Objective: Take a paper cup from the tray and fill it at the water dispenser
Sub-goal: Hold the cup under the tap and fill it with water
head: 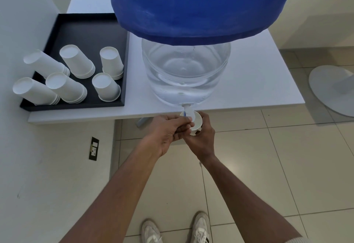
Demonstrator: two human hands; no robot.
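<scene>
A white paper cup (196, 123) is held upright just below the table's front edge, under the white tap (187, 110) of the water dispenser (185, 74). My right hand (203, 137) wraps the cup from below and the right. My left hand (168, 129) reaches in from the left, its fingertips pinched on the tap at the cup's rim. The dispenser is a clear jug of water under a blue cloth cover (201, 3). The black tray (90, 26) lies on the table to the left and holds several stacks of upside-down white cups (109, 60).
The white table (258, 74) ends right above my hands. A white wall stands at the left with a black socket plate (93, 149). Tiled floor lies below, with my two white shoes (176, 229). A round white base (333, 87) rests on the floor at right.
</scene>
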